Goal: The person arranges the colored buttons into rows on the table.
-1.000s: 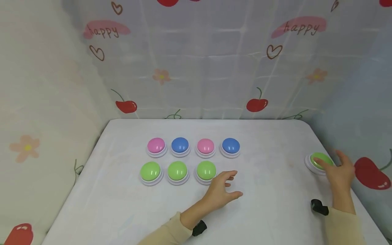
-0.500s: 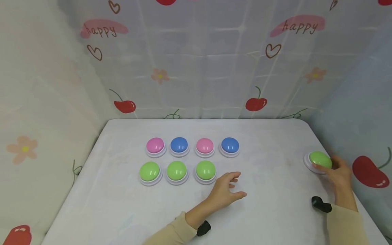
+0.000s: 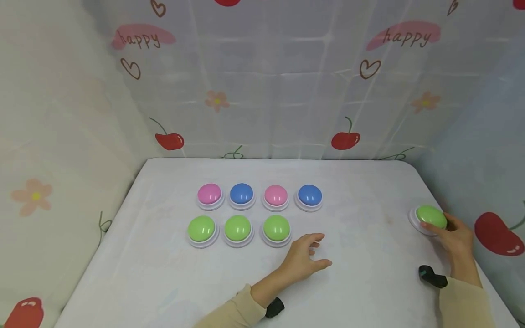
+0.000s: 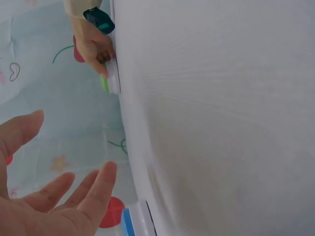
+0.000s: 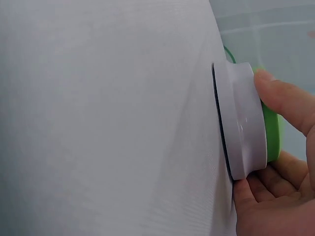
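At the right side of the table, my right hand (image 3: 458,236) holds a green push button (image 3: 430,216) with a white round base. In the right wrist view the thumb touches the rim of its green dome, and the other fingers curl round the opposite side of the white base (image 5: 241,120). The base stands on the tabletop. My left hand (image 3: 301,258) is above the middle of the table, thumb and fingers spread apart, holding nothing. It is nearest to another green button (image 3: 276,228), just to its left.
Two more green buttons, (image 3: 238,229) among them, continue the front row leftward. Behind them stand a magenta button (image 3: 209,194), a blue button (image 3: 241,194), a pink button (image 3: 275,196) and a second blue button (image 3: 310,196). A printed curtain (image 3: 266,82) surrounds the white table (image 3: 361,282).
My right hand has drawn lower around the green button, its fingers now beside the dome instead of raised above it. The left hand has shifted slightly right, away from the front row.
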`<state>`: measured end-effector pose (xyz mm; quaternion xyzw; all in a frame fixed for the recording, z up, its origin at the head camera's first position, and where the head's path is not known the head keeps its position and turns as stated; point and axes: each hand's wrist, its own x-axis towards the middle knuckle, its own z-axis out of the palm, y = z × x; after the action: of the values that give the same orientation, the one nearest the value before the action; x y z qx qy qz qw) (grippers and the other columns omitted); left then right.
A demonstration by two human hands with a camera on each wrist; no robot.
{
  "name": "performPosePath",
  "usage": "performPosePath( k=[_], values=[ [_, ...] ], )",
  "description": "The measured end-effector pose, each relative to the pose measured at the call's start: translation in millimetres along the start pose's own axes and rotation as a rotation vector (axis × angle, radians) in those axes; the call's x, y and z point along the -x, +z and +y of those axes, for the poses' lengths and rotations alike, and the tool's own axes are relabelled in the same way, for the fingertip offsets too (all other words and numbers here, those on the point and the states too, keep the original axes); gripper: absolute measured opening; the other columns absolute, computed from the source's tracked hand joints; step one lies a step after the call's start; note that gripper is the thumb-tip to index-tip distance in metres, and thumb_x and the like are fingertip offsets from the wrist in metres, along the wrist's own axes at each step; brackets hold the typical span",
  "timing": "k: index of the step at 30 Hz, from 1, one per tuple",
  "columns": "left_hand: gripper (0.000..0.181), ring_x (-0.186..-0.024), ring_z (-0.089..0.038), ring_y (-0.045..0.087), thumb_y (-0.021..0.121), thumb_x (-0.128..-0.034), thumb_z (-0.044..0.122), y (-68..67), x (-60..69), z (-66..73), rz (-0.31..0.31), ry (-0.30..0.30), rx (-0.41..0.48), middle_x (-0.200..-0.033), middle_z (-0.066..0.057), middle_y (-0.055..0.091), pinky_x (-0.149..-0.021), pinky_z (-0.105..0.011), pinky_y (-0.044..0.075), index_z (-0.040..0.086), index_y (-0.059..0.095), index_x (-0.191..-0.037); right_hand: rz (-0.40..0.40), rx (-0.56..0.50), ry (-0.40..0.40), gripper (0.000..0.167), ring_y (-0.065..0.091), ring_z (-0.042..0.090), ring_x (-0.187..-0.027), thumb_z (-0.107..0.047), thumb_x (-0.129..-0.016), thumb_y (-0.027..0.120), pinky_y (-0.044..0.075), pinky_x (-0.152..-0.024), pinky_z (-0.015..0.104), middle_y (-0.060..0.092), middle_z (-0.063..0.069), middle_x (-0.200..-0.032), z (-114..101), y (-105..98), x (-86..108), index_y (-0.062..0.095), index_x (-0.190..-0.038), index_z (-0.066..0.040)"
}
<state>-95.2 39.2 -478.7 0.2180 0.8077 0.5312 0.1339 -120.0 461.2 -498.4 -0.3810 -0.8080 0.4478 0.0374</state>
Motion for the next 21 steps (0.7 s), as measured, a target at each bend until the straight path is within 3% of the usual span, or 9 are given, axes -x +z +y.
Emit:
performPosePath(
  k=[9, 15, 17, 21],
  values=[
    [0.060, -0.110, -0.027, 0.063, 0.079, -0.0814, 0.016, -0.1, -1.2, -1.8, 0.006, 0.005, -0.022, -0.129, -0.014, 0.061, -0.089, -0.021, 0.054, 0.003, 0.055, -0.135, -0.013, 0.045, -0.058, 0.095, 0.031, 0.036, -0.136, -0.044, -0.084, 0.073, 0.031, -0.117, 0.049, 0.026, 0.022, -0.158, -2, 3, 10.7, 0.021, -0.156, -0.009],
    [0.059, -0.111, -0.028, 0.063, 0.078, -0.0831, 0.016, -1.8, -5.2, -0.8, 0.032, 0.019, -0.024, -0.129, -0.015, 0.061, -0.089, -0.021, 0.054, 0.002, 0.054, -0.135, -0.067, 0.075, -0.218, 0.091, 0.035, 0.031, -0.138, -0.043, -0.084, 0.075, 0.034, -0.117, 0.042, 0.028, 0.021, -0.158, -19, 19, 29.6, 0.028, -0.154, -0.007],
    [0.059, -0.112, -0.028, 0.062, 0.077, -0.0837, 0.016, -2.3, -7.5, -0.6, 0.046, 0.022, -0.018, -0.130, -0.015, 0.060, -0.090, -0.021, 0.054, 0.002, 0.053, -0.136, -0.089, 0.090, -0.274, 0.089, 0.036, 0.033, -0.139, -0.041, -0.085, 0.074, 0.036, -0.116, 0.035, 0.030, 0.021, -0.157, -26, 26, 37.5, 0.029, -0.153, -0.006],
    [0.059, -0.116, -0.029, 0.060, 0.077, -0.0843, 0.014, -3.3, -13.9, 1.2, 0.091, 0.043, -0.001, -0.131, -0.016, 0.059, -0.092, -0.021, 0.054, 0.002, 0.053, -0.136, -0.169, 0.096, -0.388, 0.086, 0.035, 0.044, -0.139, -0.036, -0.086, 0.075, 0.043, -0.109, 0.032, 0.030, 0.025, -0.156, -41, 40, 58.0, 0.030, -0.152, -0.003]
  ],
)
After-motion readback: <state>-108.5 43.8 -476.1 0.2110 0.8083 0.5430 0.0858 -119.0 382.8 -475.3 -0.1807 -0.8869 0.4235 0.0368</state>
